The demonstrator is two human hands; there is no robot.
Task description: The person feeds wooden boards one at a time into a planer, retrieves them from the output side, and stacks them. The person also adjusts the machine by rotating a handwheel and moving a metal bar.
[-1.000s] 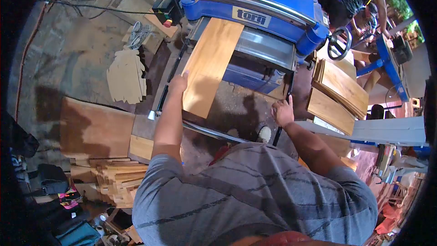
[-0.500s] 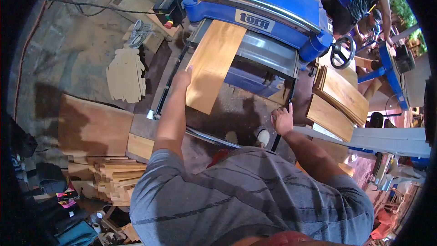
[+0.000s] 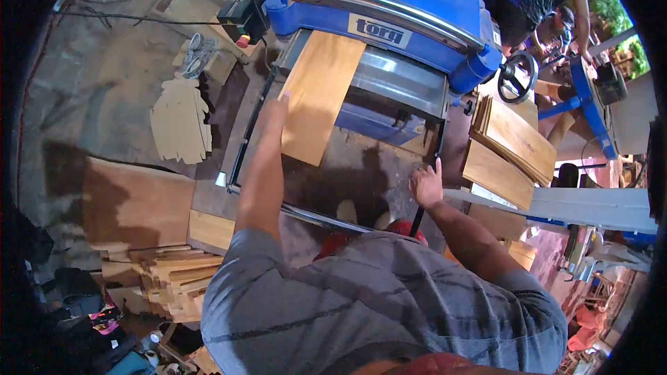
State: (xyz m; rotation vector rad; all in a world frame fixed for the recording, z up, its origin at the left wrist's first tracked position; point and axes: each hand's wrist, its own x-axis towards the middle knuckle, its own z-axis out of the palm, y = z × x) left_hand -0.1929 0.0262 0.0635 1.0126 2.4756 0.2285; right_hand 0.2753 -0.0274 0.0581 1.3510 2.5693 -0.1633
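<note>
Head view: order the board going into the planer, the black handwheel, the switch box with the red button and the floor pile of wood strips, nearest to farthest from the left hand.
1. Board: touching the left hand, at its right.
2. Switch box: up and slightly left, beside the planer.
3. Pile of wood strips: down-left, on the floor.
4. Handwheel: far right, past the planer.

The pile and the handwheel are plainly farther than the box; handwheel last.

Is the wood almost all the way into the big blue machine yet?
Partly. The board's far end is already under the blue machine's hood. The left hand presses its near edge; the right hand rests on the frame rail. Most of the board is outside, and more boards wait stacked alongside.
</note>
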